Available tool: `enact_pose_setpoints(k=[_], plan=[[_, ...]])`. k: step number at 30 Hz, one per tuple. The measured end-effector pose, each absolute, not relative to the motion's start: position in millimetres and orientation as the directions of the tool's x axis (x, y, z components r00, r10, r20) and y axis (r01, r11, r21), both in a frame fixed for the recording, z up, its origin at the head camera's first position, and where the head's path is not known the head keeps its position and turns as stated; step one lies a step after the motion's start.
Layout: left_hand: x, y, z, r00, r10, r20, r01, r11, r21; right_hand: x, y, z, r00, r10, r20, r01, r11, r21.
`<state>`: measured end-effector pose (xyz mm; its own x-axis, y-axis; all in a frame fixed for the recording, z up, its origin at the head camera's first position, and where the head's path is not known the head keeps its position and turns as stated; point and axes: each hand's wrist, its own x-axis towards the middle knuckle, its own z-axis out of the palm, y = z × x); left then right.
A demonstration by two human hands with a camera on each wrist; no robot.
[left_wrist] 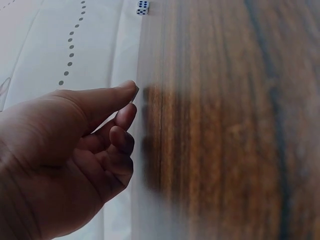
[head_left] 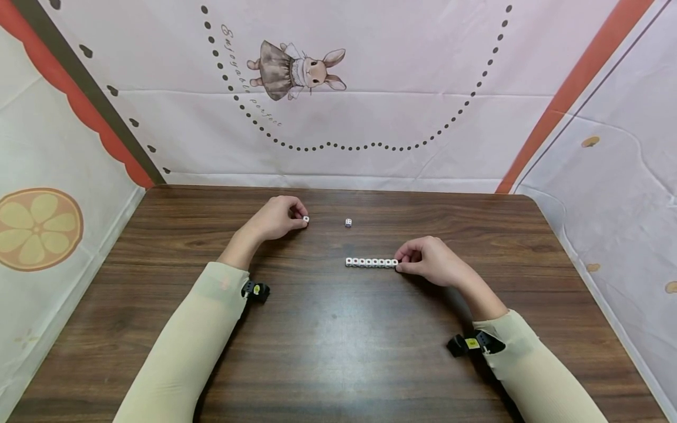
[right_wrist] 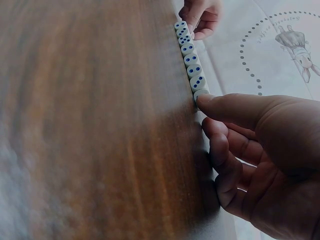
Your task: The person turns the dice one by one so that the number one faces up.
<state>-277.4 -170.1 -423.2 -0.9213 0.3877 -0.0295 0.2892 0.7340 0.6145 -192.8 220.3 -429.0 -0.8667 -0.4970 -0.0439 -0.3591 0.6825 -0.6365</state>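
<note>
My left hand (head_left: 274, 218) pinches a white die (head_left: 306, 219) between thumb and fingertips, toward the back of the table. In the left wrist view the thumb and fingers hide most of that die. Nearer the front, several white dice stand side by side in a straight row (head_left: 370, 262), and blue pips show on their sides in the right wrist view. The right hand (head_left: 435, 261) grips the right end of this row, thumb and fingertips on the end die (right_wrist: 200, 94). A single die (head_left: 348, 222) with blue pips sits apart, behind the row.
Everything stands on a dark wood-grain table (head_left: 328, 352). A pale printed cloth (head_left: 396, 117) with a rabbit figure hangs behind its back edge, and similar cloth covers both sides. Small black cameras (head_left: 256, 291) are strapped to the wrists.
</note>
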Motion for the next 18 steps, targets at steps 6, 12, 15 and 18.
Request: enact_pose_setpoints(k=[6, 12, 15, 18], plan=[[-277.9, -172.0, -424.9, -0.919, 0.393, -0.041, 0.284, 0.728, 0.624, -192.6, 220.1, -429.1, -0.867, -0.496, -0.046, -0.358, 0.683, -0.637], [-278.2, -173.2, -425.8, -0.917, 0.396, -0.047, 0.282, 0.727, 0.626, -192.2, 219.7, -428.4, -0.868, -0.494, -0.047, -0.355, 0.686, -0.635], [-278.0, -173.8, -426.2, -0.916, 0.397, -0.051, 0.279, 0.725, 0.63, -192.0, 219.7, -428.1, -0.868, -0.494, -0.047, -0.356, 0.685, -0.635], [-277.8, -174.6, -426.9, -0.915, 0.4, -0.052, 0.279, 0.721, 0.634, -191.9, 219.6, -428.1, -0.868, -0.495, -0.046, -0.357, 0.684, -0.636]])
